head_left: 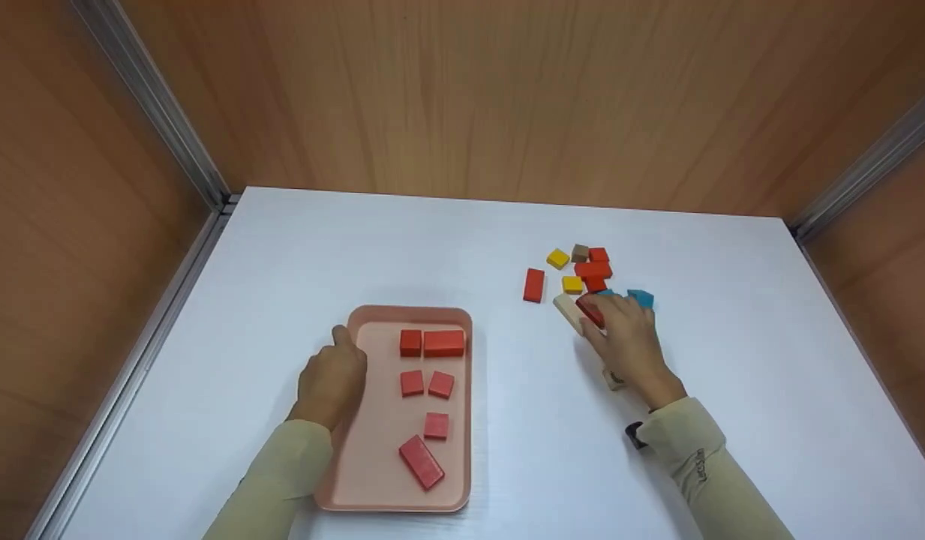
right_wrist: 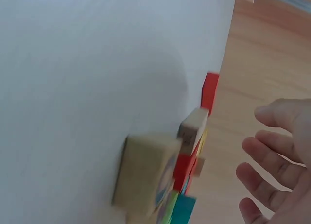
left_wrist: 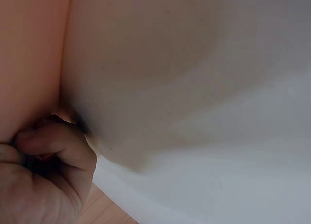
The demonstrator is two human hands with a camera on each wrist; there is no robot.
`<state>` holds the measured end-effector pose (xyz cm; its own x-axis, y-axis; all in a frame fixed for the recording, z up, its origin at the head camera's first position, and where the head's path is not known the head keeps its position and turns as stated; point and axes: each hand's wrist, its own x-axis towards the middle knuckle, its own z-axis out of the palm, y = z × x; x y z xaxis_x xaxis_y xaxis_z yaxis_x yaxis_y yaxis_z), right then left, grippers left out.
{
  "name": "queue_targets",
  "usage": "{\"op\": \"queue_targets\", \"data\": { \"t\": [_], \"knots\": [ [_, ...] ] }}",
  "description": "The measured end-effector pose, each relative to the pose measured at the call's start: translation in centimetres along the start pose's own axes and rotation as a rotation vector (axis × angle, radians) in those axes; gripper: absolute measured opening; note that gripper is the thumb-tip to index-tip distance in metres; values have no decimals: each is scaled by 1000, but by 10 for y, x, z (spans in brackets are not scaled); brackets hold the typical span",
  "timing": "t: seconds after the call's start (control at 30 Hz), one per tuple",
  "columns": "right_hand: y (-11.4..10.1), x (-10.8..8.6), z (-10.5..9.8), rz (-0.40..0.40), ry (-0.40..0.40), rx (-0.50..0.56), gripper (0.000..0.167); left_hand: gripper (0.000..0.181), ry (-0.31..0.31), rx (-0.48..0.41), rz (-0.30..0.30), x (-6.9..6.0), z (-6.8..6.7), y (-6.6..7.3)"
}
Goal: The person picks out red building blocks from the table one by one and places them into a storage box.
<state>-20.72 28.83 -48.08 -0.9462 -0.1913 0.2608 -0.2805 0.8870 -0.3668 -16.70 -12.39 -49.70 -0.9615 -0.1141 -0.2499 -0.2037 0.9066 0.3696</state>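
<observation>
A pink tray (head_left: 372,457) holds several red blocks, among them a long one (head_left: 421,463) lying aslant. My left hand (head_left: 332,381) grips the tray's left side; the left wrist view shows its fingers (left_wrist: 63,141) curled at the edge. Over the loose blocks on the right, my right hand (head_left: 633,341) reaches down with thumb and fingers spread around a long red block (head_left: 588,312). In the right wrist view the fingers (right_wrist: 272,158) stand apart and hold nothing. A long plain wooden block (head_left: 568,313) lies beside that red block.
Beyond the right hand are red blocks (head_left: 593,270), yellow blocks (head_left: 558,259), a brown block (head_left: 580,253) and a blue one (head_left: 641,298). Another red block (head_left: 534,286) lies apart to their left. A wooden block (head_left: 612,380) sits by the right wrist. Wooden walls (head_left: 462,97) border the white table.
</observation>
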Motion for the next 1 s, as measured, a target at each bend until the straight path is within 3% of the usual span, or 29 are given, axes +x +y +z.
{"op": "queue_targets", "data": {
  "t": [0.17, 0.5, 0.73, 1.0],
  "knots": [
    [16, 3, 0, 17, 11, -44, 42, 30, 3, -27, -21, 1, -1, -2],
    [35, 4, 2, 118, -111, -60, 44, 31, -3, -37, -34, -2, 0, 0],
    [38, 7, 1, 114, -144, -102, 46, 31, 7, -32, -26, -5, -1, 0],
    [37, 9, 3, 120, -188, -134, 48, 30, -26, -7, -19, -5, -1, -1]
  ]
}}
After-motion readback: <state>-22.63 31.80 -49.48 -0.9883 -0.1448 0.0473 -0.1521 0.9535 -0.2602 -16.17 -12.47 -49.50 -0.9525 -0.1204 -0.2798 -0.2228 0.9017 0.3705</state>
